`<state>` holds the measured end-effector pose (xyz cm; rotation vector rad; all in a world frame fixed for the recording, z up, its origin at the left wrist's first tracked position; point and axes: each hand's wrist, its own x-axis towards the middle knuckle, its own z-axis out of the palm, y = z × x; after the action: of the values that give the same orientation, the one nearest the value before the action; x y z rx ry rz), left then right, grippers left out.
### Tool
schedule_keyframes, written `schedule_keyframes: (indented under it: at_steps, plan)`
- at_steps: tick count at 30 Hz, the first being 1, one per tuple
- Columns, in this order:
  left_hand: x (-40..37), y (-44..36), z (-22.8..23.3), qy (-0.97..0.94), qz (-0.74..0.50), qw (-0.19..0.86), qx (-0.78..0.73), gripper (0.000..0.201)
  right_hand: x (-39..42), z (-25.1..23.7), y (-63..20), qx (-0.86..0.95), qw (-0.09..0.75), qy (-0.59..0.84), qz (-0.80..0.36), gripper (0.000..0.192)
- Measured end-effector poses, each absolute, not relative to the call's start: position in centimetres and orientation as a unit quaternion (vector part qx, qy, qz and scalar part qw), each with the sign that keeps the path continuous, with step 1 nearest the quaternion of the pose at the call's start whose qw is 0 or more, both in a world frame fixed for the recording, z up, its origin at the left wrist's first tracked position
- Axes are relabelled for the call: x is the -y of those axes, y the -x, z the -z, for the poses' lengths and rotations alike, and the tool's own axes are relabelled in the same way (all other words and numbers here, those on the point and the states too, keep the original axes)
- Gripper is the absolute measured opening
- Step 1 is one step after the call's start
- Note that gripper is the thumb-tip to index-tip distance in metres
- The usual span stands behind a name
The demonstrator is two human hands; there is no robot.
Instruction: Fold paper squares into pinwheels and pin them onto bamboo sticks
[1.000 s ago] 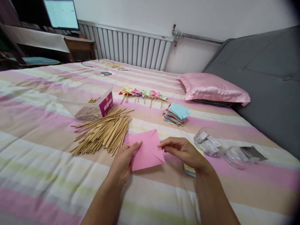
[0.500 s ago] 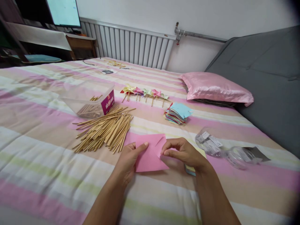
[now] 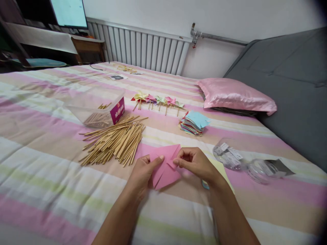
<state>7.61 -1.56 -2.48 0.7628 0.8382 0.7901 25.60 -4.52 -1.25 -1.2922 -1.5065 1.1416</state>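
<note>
Hands meet over pink paper (image 3: 166,166): left hand (image 3: 141,172) pins its edge, right hand (image 3: 195,163) pinches a corner flap inward, folding.

- A folded paper (image 3: 166,166) is lying on the bed (image 3: 38,163), near its front edge.
- A heap of sticks (image 3: 114,139) is lying to its left, with a box (image 3: 97,107) sitting behind the heap.
- A row of pinwheels (image 3: 157,101) is lying further back, and a stack of papers (image 3: 193,123) is sitting to the row's right.
- A pillow (image 3: 236,95) is resting at the right edge.
</note>
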Motion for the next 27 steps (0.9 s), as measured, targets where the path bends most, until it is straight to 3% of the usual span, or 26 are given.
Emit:
schedule_keyframes:
  at_steps: [19,27]
  plan:
    - [1.83,-7.99,2.37,-0.379,-0.358,0.749,-0.409,0.037,4.51,1.32,-25.45,0.612,0.410,0.539,-0.407,0.017]
    - [2.09,-8.19,2.13,-0.398,-0.361,0.727,-0.427,0.033,4.57,1.09,-25.25,0.627,0.398,0.547,-0.386,0.019]
